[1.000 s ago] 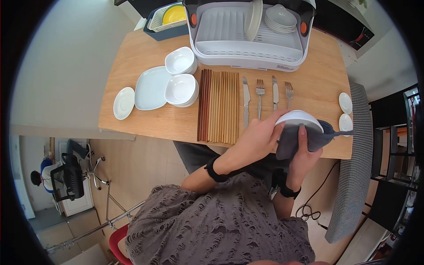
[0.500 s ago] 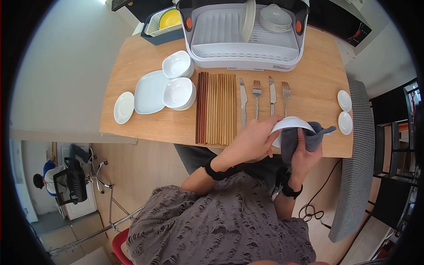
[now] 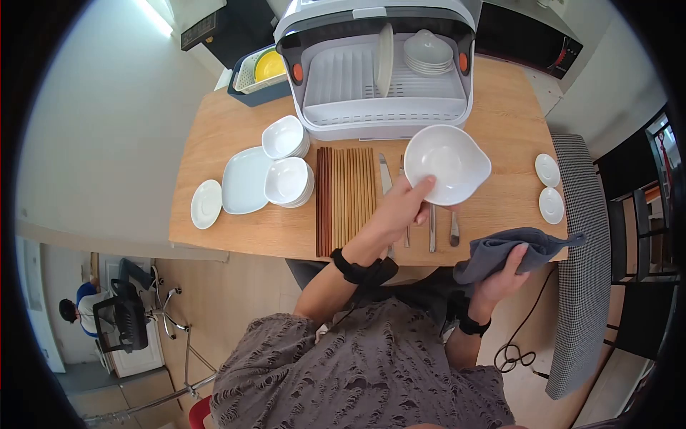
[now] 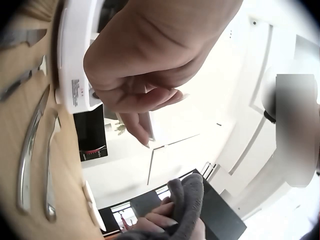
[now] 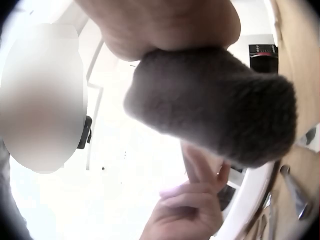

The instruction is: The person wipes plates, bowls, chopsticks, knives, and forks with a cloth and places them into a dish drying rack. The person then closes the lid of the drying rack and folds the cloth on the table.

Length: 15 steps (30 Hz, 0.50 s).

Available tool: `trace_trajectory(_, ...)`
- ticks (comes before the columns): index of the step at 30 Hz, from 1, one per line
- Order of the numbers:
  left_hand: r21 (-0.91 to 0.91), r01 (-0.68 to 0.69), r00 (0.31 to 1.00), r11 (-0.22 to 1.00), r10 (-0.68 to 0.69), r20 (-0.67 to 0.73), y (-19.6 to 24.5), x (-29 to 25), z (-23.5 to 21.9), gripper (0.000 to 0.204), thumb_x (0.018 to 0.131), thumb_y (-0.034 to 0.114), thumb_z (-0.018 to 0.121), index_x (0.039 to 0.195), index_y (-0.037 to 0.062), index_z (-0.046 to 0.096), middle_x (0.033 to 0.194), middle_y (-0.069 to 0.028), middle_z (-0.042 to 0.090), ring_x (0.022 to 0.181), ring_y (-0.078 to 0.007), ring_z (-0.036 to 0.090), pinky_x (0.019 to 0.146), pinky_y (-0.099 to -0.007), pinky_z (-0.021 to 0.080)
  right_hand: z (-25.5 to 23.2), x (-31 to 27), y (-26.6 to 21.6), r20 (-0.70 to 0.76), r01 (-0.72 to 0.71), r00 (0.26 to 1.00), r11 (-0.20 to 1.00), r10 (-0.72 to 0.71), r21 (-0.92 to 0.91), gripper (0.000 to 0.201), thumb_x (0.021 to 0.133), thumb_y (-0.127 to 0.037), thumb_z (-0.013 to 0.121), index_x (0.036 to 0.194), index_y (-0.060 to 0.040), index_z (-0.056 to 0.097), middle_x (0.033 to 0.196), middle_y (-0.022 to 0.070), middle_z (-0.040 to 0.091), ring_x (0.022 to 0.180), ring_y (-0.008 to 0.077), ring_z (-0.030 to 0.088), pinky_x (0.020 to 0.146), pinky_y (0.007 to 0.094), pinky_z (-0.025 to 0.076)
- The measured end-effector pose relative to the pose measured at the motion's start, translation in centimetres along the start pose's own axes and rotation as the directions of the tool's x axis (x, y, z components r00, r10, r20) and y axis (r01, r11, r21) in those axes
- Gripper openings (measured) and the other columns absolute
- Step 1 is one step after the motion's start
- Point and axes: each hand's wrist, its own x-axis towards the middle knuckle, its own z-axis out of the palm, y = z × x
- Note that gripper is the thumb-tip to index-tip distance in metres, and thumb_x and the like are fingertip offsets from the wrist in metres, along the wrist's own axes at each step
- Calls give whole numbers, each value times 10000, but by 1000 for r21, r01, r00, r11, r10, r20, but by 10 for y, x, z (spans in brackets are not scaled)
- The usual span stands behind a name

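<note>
My left hand (image 3: 404, 207) grips a white bowl (image 3: 450, 161) with a small pointed lip by its near rim, thumb inside. The bowl is held above the knives and forks, its hollow facing the head camera. In the left wrist view the curled left fingers (image 4: 150, 100) hide most of it. A dark grey cloth (image 3: 504, 254) is bunched in my right hand (image 3: 500, 284), apart from the bowl near the table's front edge. The right wrist view shows the thick cloth (image 5: 210, 105) filling the space under that palm.
Left of the cutlery lie rows of chopsticks (image 3: 350, 200). Beyond them stand stacked square bowls (image 3: 288, 181), a pale tray (image 3: 243, 182) and an oval plate (image 3: 206, 204). A dish rack (image 3: 386, 114) is at the back. Two small white dishes (image 3: 551, 206) sit near the right edge.
The left hand has carried the bowl forward and away from the cloth, turning its hollow upward. The right hand keeps the cloth and has dropped slightly back. The head view has tilted up.
</note>
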Motion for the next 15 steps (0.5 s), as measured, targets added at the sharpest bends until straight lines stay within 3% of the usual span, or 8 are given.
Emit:
trace_trajectory(2, -14, 23, 1000, 1000, -23, 11, 19, 14, -5, 319, 1036, 211, 400, 1167, -36, 553, 866, -161, 729, 419, -51, 364, 385, -199, 302, -3, -1, 1, 28, 27, 999, 999, -26, -18, 302, 1003, -238, 596, 1147, 22, 546, 1029, 90, 619, 869, 169, 623, 738, 308, 535)
trace_trajectory(4, 18, -2, 1000, 1000, 2, 7, 28, 39, -12, 310, 999, 150, 386, 1169, -49, 552, 874, -169, 731, 427, -52, 359, 388, -204, 296, -5, -4, -2, 50, -102, 994, 995, 101, 14, 278, 1001, -219, 595, 1133, 23, 563, 1011, 85, 630, 858, 156, 624, 740, 301, 530)
trace_trajectory(7, 28, 14, 999, 1000, -15, 37, 44, 83, -21, 315, 966, 121, 386, 1166, -58, 551, 878, -175, 730, 448, -52, 367, 393, -210, 294, -7, -6, -1, 72, -107, 992, 994, 105, 17, 256, 991, -201, 609, 1114, 21, 580, 986, 71, 641, 845, 146, 625, 740, 292, 526)
trace_trajectory(10, 46, -87, 993, 995, 90, -80, 54, 131, -25, 294, 943, 80, 424, 1196, -46, 507, 977, -222, 717, 501, -43, 363, 417, -200, 314, -9, -6, -13, 100, -133, 986, 991, 131, 16, 203, 965, -132, 636, 1083, 32, 614, 981, 57, 652, 873, 126, 605, 795, 280, 497)
trace_trajectory(11, 56, -93, 994, 994, 97, -57, 57, 150, -30, 294, 943, 80, 424, 1196, -46, 507, 977, -222, 717, 501, -43, 363, 417, -200, 314, -11, -5, -13, 86, -117, 990, 993, 114, 30, 203, 965, -132, 636, 1083, 32, 614, 981, 57, 652, 873, 126, 605, 795, 280, 497)
trace_trajectory(13, -83, -44, 984, 996, 29, -178, 64, 186, -43, 305, 941, 57, 407, 1222, -55, 443, 1071, -252, 698, 523, -42, 378, 425, -197, 329, -17, -3, -13, 99, -90, 991, 995, 94, -35, 201, 957, -135, 651, 1062, 34, 624, 978, 45, 654, 876, 116, 596, 801, 273, 485)
trace_trajectory(15, -145, -74, 980, 987, 46, -191, 67, 213, -51, 252, 949, 63, 404, 1172, -53, 433, 1069, -282, 688, 537, -53, 401, 422, -198, 339, -19, -1, -14, 67, -88, 994, 995, 91, -41, 192, 953, -138, 657, 1037, 34, 633, 969, 39, 655, 872, 112, 593, 803, 271, 480)
